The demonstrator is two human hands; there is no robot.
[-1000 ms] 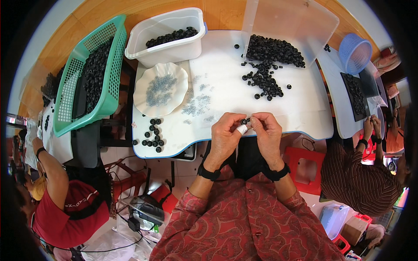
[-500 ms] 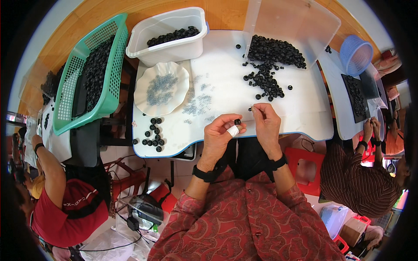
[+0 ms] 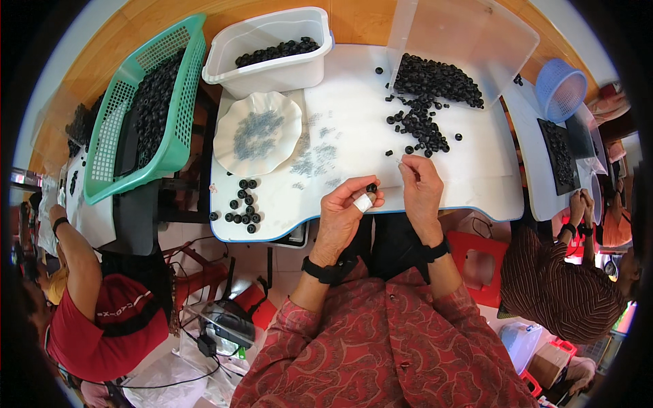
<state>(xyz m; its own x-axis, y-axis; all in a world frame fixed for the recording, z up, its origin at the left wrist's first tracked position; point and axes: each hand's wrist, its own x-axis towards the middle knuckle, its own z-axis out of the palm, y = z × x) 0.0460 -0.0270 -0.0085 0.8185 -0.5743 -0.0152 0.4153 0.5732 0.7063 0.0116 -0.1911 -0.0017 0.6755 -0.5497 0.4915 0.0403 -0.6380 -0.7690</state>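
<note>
My left fingers [image 3: 357, 184] pinch a small black piece [image 3: 371, 188], my right fingers [image 3: 415, 164] a thin sliver [image 3: 400, 162], which could drop if that slight grip slackens.

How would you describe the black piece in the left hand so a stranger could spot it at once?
Find the white table, then the person's left hand at its near edge. At its fingertips, just above a white wrap, sits a small black piece. Unlike the loose black pieces on the table, it is held.
</note>
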